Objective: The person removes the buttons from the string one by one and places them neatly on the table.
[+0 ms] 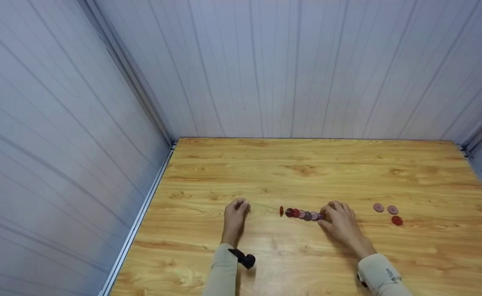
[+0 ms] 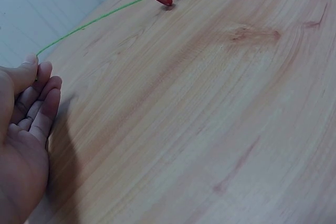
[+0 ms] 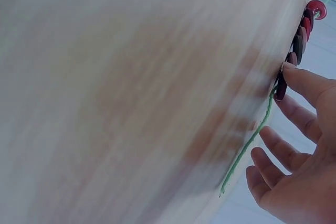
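Observation:
My left hand [image 1: 234, 213] pinches one end of a thin green string [image 2: 100, 18] between thumb and forefinger. The string runs taut to the right, through a red button [image 1: 281, 211] that stands on edge, apart from the others. Beyond it, several overlapping red, pink and dark purple buttons [image 1: 302, 214] lie threaded in a row. At the row's right end, my right hand [image 1: 341, 222] holds the last dark button [image 3: 281, 86] between thumb and forefinger, its other fingers loosely bent. A free tail of green string [image 3: 244, 150] trails past that button along the table.
Two pink buttons [image 1: 378, 207] and a loose red button [image 1: 397, 220] lie on the wooden table [image 1: 307, 164] to the right of my right hand. Pale panelled walls [image 1: 274, 70] border the table at the back and sides. A black wrist mount [image 1: 245, 260] sits on the left sleeve.

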Motion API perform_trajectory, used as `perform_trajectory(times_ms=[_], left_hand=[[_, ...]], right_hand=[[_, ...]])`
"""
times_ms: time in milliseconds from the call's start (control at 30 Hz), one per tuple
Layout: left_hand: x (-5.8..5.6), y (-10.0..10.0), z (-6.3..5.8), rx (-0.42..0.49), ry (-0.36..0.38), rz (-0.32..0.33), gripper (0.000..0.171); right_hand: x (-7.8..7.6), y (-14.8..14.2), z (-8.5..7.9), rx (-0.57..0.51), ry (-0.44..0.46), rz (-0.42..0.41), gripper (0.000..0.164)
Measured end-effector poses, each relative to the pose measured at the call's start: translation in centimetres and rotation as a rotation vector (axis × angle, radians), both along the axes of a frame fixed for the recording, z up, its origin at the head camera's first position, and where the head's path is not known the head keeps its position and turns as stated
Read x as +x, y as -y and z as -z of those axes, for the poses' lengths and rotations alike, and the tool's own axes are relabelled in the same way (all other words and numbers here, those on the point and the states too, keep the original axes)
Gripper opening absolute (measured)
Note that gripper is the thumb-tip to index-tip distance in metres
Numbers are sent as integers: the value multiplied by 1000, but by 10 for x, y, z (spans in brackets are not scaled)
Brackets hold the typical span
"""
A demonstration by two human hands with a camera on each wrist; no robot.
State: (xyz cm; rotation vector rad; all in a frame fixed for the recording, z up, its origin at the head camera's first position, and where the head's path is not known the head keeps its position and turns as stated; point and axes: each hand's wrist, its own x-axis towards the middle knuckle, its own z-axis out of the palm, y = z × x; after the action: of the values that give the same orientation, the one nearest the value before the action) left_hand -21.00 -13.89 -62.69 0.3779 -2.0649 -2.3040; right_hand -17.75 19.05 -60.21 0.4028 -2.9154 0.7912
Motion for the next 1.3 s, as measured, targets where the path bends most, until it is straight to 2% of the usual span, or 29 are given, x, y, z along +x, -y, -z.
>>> perform_trajectory(times_ms=[133,300,400,667,967,1300], left_hand=[[3,1,-5,-18,-11,18,22],[10,2,-22,-25,-25,43,23],[12,1,-28,-23,-38,39,22],[10,0,-23,20,-39,18,17],[2,2,-1,22,-36,24,19],[3,1,-1,-28,-31,19,26]], right_hand=[[1,-1,-1,10,-4,3,24],[1,-2,-1,14,-2,13,23],[1,-4,-1,17,0,19,23],[4,-11,-2,11,32,39,22],[5,-17,-2,2,57,54,20],[6,-22,-2,-15,40,74,20]])
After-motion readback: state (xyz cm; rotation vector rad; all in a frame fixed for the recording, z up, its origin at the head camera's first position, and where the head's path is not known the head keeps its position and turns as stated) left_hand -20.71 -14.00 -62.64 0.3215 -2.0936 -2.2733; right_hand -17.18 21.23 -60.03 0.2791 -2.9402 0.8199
